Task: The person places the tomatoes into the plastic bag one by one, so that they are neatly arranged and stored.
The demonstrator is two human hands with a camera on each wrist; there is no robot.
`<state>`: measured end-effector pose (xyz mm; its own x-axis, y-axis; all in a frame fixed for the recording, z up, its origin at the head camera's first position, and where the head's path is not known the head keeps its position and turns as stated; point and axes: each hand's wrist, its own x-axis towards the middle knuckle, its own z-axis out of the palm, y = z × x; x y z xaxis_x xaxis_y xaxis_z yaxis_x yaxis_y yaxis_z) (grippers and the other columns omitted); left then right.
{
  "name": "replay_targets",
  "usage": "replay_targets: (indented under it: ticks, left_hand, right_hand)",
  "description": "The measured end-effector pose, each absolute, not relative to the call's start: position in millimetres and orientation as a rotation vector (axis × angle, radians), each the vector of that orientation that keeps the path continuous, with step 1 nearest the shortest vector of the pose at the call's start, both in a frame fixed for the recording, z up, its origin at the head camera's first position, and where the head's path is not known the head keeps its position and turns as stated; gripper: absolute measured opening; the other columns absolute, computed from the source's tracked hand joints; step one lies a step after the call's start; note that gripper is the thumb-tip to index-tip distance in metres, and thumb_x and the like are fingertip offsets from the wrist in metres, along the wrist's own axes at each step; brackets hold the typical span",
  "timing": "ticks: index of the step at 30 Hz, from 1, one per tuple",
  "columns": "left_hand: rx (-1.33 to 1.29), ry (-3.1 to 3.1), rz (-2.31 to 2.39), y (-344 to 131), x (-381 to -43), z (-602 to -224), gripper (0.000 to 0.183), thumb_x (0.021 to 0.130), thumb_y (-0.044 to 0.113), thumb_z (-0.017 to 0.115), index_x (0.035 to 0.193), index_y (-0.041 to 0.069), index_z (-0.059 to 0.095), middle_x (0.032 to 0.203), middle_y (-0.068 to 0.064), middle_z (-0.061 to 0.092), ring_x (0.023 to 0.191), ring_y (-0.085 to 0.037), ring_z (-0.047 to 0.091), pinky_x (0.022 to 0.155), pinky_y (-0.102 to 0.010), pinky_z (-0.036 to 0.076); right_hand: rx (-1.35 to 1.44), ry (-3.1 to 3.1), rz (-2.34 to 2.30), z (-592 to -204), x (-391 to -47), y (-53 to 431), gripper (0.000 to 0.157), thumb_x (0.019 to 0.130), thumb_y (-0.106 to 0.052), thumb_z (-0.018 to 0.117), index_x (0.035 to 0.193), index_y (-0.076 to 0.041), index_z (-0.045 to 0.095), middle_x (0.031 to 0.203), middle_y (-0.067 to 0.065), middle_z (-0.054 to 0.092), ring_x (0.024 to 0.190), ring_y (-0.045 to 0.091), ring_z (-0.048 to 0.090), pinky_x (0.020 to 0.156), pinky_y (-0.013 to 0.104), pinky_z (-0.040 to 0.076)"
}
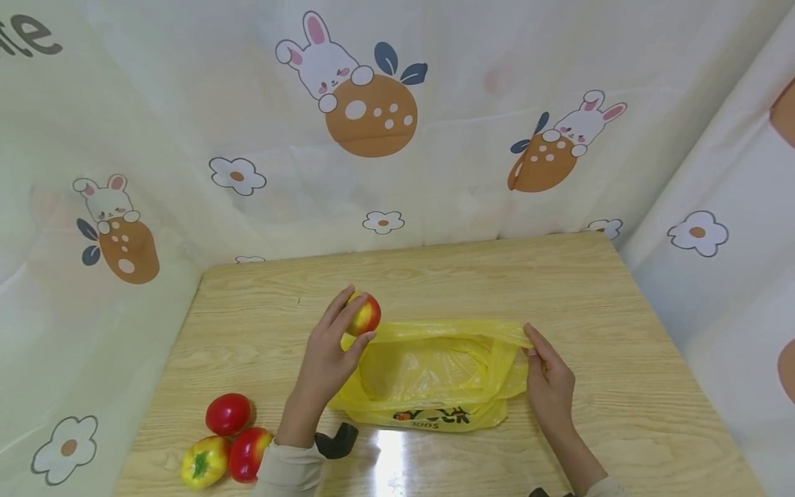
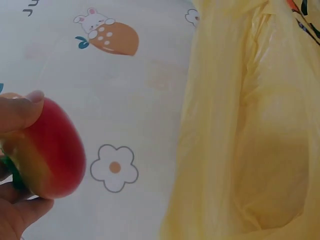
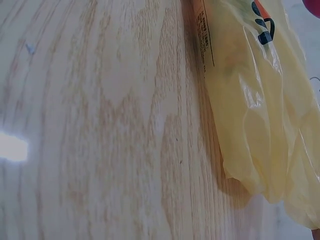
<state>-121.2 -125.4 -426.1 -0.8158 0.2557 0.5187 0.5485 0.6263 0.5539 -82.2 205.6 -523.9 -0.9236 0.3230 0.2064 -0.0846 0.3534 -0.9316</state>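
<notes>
Left hand (image 1: 330, 351) has its fingers and thumb clamped on a red-and-yellow fruit (image 1: 366, 315), held at the left end of a yellow plastic bag (image 1: 487, 416). Left wrist view shows the fruit apart from the bag, with a green part near the fingers. Right hand (image 1: 551, 383) pinches the bag's rim at its right end between fingers and thumb. The two hands are well apart, with the bag between them.

Bag lies on a wood-grain table (image 1: 261, 331), mouth spread open; dark print and the word "KIDS" are visible on its front.

Near the left forearm, three further pieces are grouped closely on the table: a red fruit (image 1: 228, 414), a yellow fruit (image 1: 205, 461) with a green patch, and a second red-and-yellow fruit (image 1: 250, 453).

Behind the table hangs a pale curtain (image 1: 459, 172) printed with rabbits and flowers.
</notes>
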Motion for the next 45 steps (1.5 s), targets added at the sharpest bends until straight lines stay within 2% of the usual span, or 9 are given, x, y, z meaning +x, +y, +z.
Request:
replay_targets:
  ticks: [9,28,41,45]
  left_hand:
    - [-0.647,-2.558,-1.034,-121,-117,-432,0.06,0.082,0.011,0.079,0.137,0.012,0.056,0.145,-0.016,0.05,0.123,-0.036,0.058,0.094,-0.046,0.054]
    - [-0.752,-2.718,-1.055,-101,-111,-446,0.06,0.085,0.019,0.077,0.14,0.016,0.054,0.146,-0.014,0.048,0.123,-0.035,0.058,0.093,-0.044,0.055]
    - [-0.816,-2.868,-1.016,-93,-112,-459,0.058,0.091,0.026,0.071,0.144,0.015,0.05,0.15,-0.014,0.044,0.131,-0.035,0.051,0.101,-0.047,0.05]
    - [-0.849,-2.898,-1.003,-91,-112,-465,0.059,0.091,0.025,0.071,0.145,0.015,0.049,0.15,-0.015,0.044,0.133,-0.036,0.049,0.102,-0.049,0.049]
  right_hand:
    - [-0.184,-2.244,1.584,-527,-82,206,0.043,0.098,0.008,0.047,0.139,-0.004,0.055,0.145,0.014,0.051,0.125,-0.013,0.043,0.095,0.001,0.038]
    - [-0.202,-2.269,1.563,-528,-82,206,0.041,0.099,0.006,0.047,0.137,-0.004,0.056,0.143,0.015,0.052,0.133,-0.001,0.043,0.098,0.001,0.035]
    - [-0.22,-2.269,1.556,-531,-83,206,0.042,0.099,0.006,0.044,0.137,-0.006,0.057,0.144,0.013,0.053,0.124,-0.013,0.044,0.095,0.001,0.038]
    - [-0.223,-2.273,1.549,-531,-82,206,0.042,0.099,0.007,0.044,0.137,-0.006,0.057,0.143,0.014,0.053,0.124,-0.012,0.044,0.096,0.001,0.038]
